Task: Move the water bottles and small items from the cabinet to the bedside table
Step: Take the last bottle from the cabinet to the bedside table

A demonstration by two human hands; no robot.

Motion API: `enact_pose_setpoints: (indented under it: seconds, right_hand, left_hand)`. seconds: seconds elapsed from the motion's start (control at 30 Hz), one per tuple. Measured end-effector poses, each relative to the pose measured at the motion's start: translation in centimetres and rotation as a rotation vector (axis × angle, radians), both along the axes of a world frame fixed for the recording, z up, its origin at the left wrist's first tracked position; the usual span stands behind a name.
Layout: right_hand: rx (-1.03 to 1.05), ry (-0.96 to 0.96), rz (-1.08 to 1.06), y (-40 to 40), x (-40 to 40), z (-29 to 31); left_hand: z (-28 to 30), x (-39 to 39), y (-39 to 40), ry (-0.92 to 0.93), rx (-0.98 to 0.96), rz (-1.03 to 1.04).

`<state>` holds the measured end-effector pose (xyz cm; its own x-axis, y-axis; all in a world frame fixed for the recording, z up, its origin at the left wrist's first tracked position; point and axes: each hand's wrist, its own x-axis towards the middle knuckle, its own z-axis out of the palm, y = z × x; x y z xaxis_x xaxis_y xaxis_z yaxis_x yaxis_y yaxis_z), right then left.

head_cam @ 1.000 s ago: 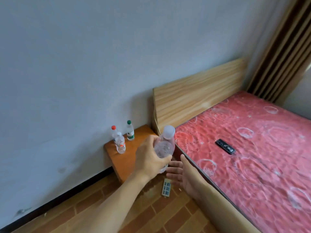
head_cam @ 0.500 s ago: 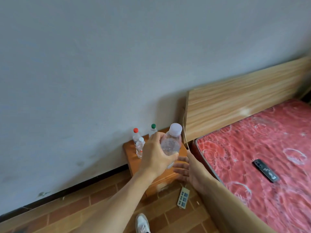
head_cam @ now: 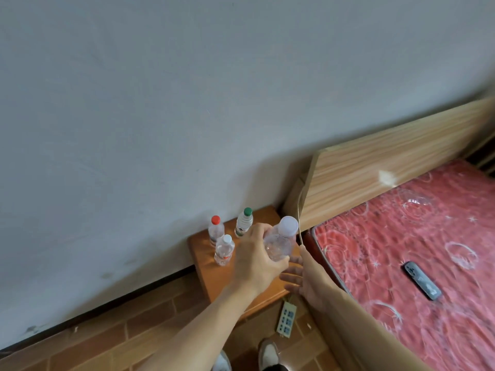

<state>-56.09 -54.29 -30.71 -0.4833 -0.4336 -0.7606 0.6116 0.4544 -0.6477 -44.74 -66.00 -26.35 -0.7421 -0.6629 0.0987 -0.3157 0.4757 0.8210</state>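
While three capped bottles [head_cam: 224, 249] stand on the bedside table [head_cam: 214, 277], the left hand [head_cam: 257, 261] grips a fourth, clear white-capped bottle [head_cam: 280, 242]; the right hand [head_cam: 305, 277] is spread, holding nothing.

The tabletop [head_cam: 214, 279] is sitting against the wall [head_cam: 187, 89], with the headboard [head_cam: 375, 172] and the bed [head_cam: 415, 250] lying just to its right. Three bottles are standing upright on its far left part: one [head_cam: 216, 230] nearest the wall, another [head_cam: 244, 223] to its right, and a third [head_cam: 224, 250] in front of the first. The left hand [head_cam: 257, 261] is holding a fourth bottle [head_cam: 280, 241] above the tabletop's right part, and the right hand [head_cam: 305, 279] is hovering just to the right of it, over the tabletop's right edge. A power strip [head_cam: 286, 319] is lying on the floor [head_cam: 120, 336] in front of the tabletop. A remote [head_cam: 422, 280] is lying on the bed, well apart from the bottles.
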Motion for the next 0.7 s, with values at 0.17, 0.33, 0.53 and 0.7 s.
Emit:
enact_pose_setpoints:
  seconds: [0.17,0.33,0.53,0.7]
  right_hand:
    - [0.002,-0.033,0.021,-1.9,-1.8,-1.6]
    - [0.04,-0.077,0.068,-3.8,-4.8,-3.8]
    - [0.069,-0.166,0.1,-5.9,-9.2,-8.7]
    - [0.065,-0.222,0.076,-7.2,-12.0,-14.0]
  left_hand:
    - [-1.3,-1.7,-1.5,0.014,0.046,0.028]
    - [-3.5,-4.2,-2.7,-0.014,0.028,0.072]
    - [-8.0,-7.7,-3.6,-0.064,0.044,0.138]
    - [-13.2,-10.2,-4.3,-0.084,0.048,0.229]
